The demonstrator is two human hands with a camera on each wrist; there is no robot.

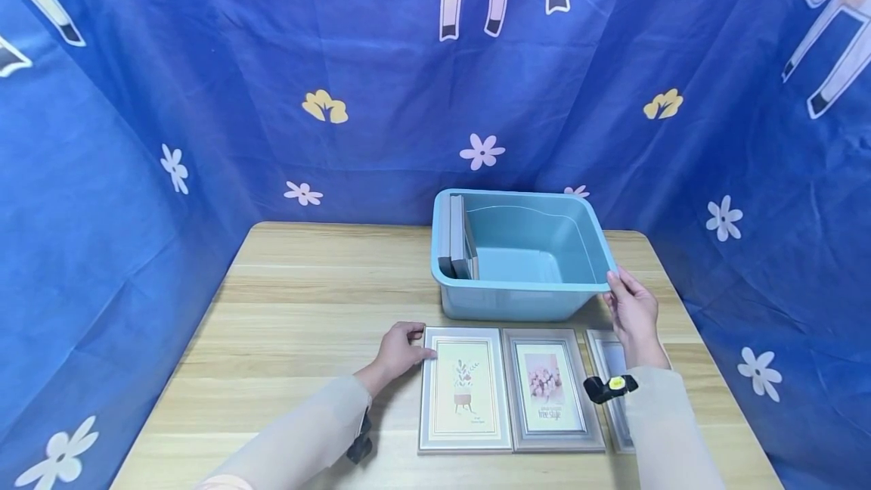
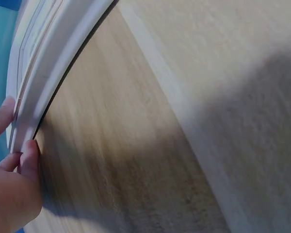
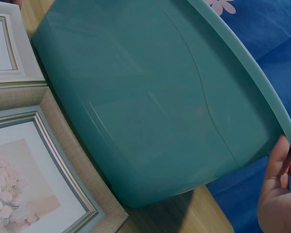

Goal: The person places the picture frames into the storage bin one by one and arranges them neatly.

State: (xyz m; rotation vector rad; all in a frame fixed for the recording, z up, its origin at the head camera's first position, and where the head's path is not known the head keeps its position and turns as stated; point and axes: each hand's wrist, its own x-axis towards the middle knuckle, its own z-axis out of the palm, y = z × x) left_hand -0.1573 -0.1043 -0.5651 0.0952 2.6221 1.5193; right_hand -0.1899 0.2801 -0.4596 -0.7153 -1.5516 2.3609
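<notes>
The left hand (image 1: 398, 351) pinches the left edge of the plant frame (image 1: 466, 390), thumb on the face and fingertips at the side; whether that edge is raised at all, I cannot tell. The right hand (image 1: 634, 312) pinches the rim of the bin (image 1: 520, 303) at its near right corner, thumb and fingers on either side of the lip.

Right of the plant frame, edges touching, lies the flower frame (image 1: 554, 392), and just beyond it a third frame (image 1: 610, 358), partly hidden by the right wrist. All three lie flat on the table (image 1: 327, 286), in front of the bin.

Inside the bin, a few frames (image 1: 457, 237) stand on edge against its left wall; they overlap too closely to count surely. The work looks partway along, I judge: that group is in, while three frames remain outside, one of them in hand.
</notes>
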